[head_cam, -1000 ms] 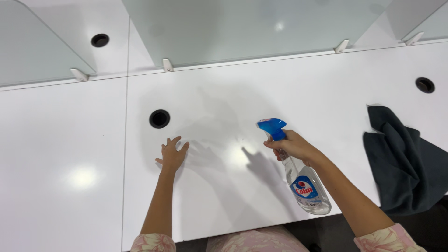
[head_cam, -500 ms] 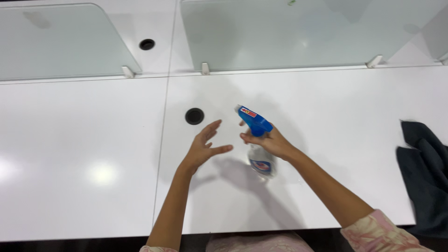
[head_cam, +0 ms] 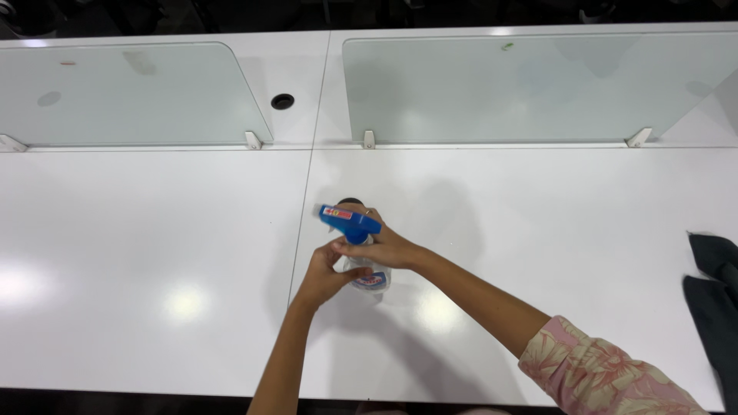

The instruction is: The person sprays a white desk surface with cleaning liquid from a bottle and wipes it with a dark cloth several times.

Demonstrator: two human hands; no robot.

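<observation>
A clear spray bottle [head_cam: 368, 270] with a blue trigger head [head_cam: 347, 221] is held upright over the white desk [head_cam: 154, 253]. My right hand [head_cam: 382, 246] grips its neck just under the trigger head. My left hand [head_cam: 324, 273] has come up against the bottle's left side and touches it, fingers curled around the body below the head. The nozzle points left.
Frosted glass dividers [head_cam: 131, 92] stand along the back of the desk. A round cable hole [head_cam: 282, 101] lies behind them, another is partly hidden behind the bottle. A dark cloth [head_cam: 715, 307] lies at the right edge.
The bottle moved left toward the desk's middle and stood up straighter. My left hand lifted off the desk and closed onto the bottle. The view shifted, pushing the cloth to the right edge.
</observation>
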